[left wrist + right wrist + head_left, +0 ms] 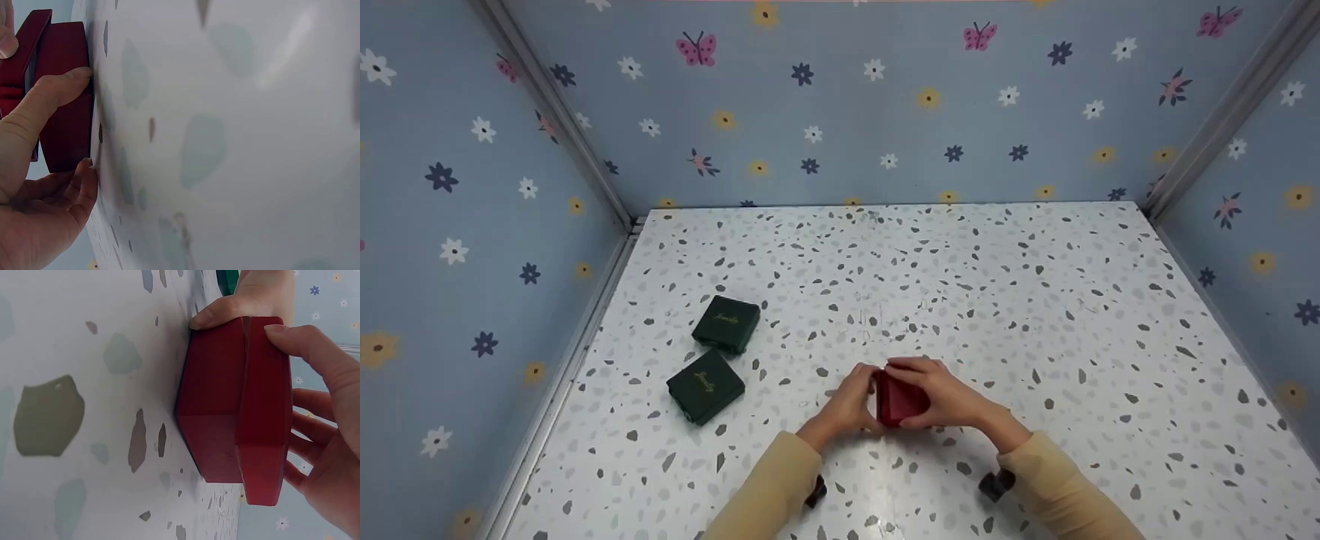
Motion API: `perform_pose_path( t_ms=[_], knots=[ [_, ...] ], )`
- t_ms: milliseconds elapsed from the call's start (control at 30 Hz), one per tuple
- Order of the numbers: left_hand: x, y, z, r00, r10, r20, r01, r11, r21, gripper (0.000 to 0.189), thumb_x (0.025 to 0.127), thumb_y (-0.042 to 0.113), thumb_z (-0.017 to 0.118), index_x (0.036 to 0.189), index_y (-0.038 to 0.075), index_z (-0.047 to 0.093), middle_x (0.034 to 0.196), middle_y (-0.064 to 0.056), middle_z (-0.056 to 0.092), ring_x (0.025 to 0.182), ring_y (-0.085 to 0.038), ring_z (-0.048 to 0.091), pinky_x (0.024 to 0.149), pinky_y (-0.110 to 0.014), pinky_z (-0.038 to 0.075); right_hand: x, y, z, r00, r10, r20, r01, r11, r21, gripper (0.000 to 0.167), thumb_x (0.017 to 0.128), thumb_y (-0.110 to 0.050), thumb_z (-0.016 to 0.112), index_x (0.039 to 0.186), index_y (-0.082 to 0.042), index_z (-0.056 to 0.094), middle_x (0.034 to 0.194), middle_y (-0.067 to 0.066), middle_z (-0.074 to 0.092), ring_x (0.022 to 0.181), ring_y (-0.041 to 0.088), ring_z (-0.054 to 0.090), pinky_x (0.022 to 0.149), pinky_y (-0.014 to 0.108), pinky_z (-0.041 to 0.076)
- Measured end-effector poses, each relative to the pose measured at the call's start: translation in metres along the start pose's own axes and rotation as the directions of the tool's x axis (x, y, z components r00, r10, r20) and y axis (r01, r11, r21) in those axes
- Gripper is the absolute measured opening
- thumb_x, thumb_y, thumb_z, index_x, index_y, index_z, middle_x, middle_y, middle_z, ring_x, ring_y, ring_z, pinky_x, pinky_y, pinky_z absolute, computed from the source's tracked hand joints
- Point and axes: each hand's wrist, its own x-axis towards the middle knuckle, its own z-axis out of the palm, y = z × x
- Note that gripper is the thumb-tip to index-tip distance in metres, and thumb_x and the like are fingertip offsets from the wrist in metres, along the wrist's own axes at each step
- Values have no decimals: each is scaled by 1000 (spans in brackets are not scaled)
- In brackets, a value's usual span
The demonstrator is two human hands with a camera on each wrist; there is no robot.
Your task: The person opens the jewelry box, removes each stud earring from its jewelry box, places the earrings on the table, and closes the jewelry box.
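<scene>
A small red box (903, 399) with a lid stands on the speckled tabletop, between both hands. My left hand (846, 405) grips the lower part of the box, its thumb (59, 93) along one side and the fingers at another. With my right hand (941, 394) I hold the lid (264, 394), thumb on its near edge and fingers across its far side. A narrow gap shows between lid and base (64, 126) in the left wrist view. What lies inside the box is hidden.
Two dark green boxes with gold lettering lie to the left, the farther green box (726, 324) close to the nearer green box (706, 387). Flower-patterned panels (847, 105) border the speckled table (997, 285) at the back and both sides.
</scene>
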Motion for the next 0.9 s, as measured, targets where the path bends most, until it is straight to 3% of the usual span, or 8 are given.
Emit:
perform_pose_path(
  t_ms=[233,767,900],
  knots=[
    [1,1,-2,1000,-14,16,13,1000,11,78,46,7,84,111,3,42,92,0,40,79,-14,43,67,-22,41,5,-1,4,1000,-21,-5,21,1000,-9,77,66,-31,76,131,-6,43,134,10,36,117,25,35,89,40,37],
    [0,-1,0,1000,12,-1,-12,1000,2,84,44,6,84,116,2,43,100,-3,43,88,-15,45,79,-24,42,10,-2,8,999,24,32,-24,1000,-10,79,66,-34,75,132,-8,42,136,8,35,120,22,32,93,40,33],
    [-2,-2,0,1000,24,-4,-24,1000,6,82,48,10,84,118,2,42,102,-4,44,90,-15,44,81,-25,41,11,-2,9,1000,8,18,-7,1000,-16,77,66,-34,75,131,-7,43,134,9,37,120,22,33,94,41,32]
  ],
)
